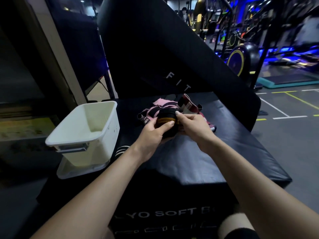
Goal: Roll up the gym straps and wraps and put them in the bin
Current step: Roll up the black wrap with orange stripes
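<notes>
A rolled black wrap with yellow-orange stripes [167, 116] is held above the black soft box [215, 156]. My left hand [153, 133] grips the roll from the left and below, thumb across its front. My right hand [191, 125] pinches its right side with thumb and fingers. Behind the roll lies a heap of pink and black straps [155, 109] and a dark red and white wrap [187, 104]. The white plastic bin [96, 137] stands to the left, tilted on its lid, and looks empty.
A tall black padded panel [155, 57] leans up behind the soft box. Gym bikes and machines [241, 56] fill the right background over a grey marked floor. A dark wall and door frame stand to the left.
</notes>
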